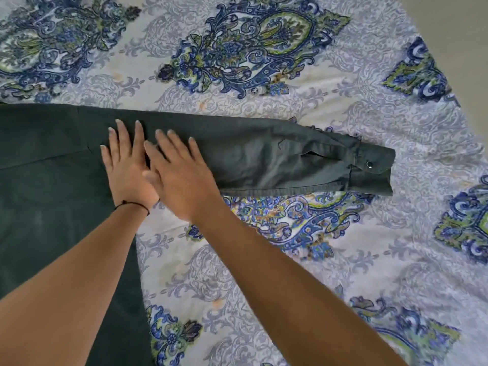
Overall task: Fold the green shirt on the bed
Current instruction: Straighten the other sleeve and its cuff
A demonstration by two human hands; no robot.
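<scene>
The dark green shirt (52, 180) lies flat on the bed, its body filling the left of the view. One long sleeve (277, 159) stretches out to the right and ends in a cuff (375, 165) with a metal snap. My left hand (126, 167) presses flat on the cloth where the sleeve meets the body, fingers straight; a thin black band circles its wrist. My right hand (179, 175) lies flat beside it on the sleeve's base, fingers spread, partly overlapping the left hand's thumb side.
The bedsheet (317, 260) is white with blue and green paisley patterns and spreads under and around the shirt. The bed's edge (449, 75) runs diagonally at the upper right, with beige floor beyond it.
</scene>
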